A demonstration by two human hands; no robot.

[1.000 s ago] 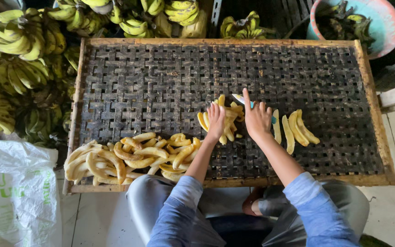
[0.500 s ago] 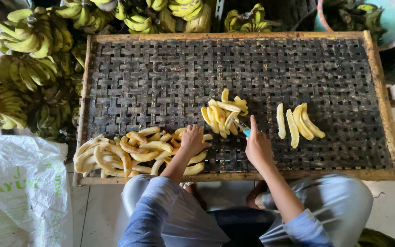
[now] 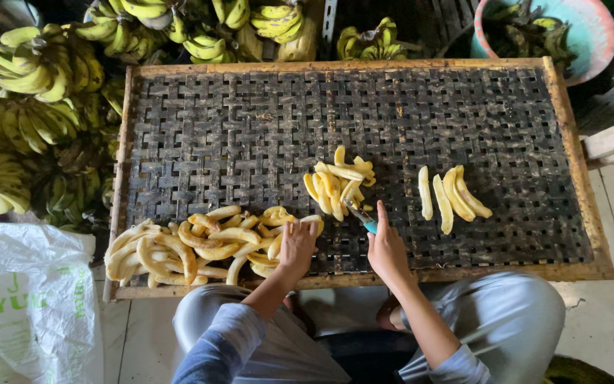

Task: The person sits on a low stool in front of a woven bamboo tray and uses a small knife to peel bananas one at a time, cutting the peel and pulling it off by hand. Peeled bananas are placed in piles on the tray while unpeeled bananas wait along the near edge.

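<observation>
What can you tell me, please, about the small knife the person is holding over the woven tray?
The knife is small, with a turquoise handle and a short, narrow, dull grey blade. The right hand grips the handle, so only its upper end shows past the fingers. The blade points up and to the left, toward the small heap of peeled banana pieces, its tip at the heap's lower edge. It lies low over the dark woven tray; whether it touches the weave cannot be told.

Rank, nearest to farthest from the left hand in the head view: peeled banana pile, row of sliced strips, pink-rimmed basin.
1. Peeled banana pile, under and left of the left hand.
2. Sliced strips, to the right on the tray.
3. Basin, far top right.
</observation>
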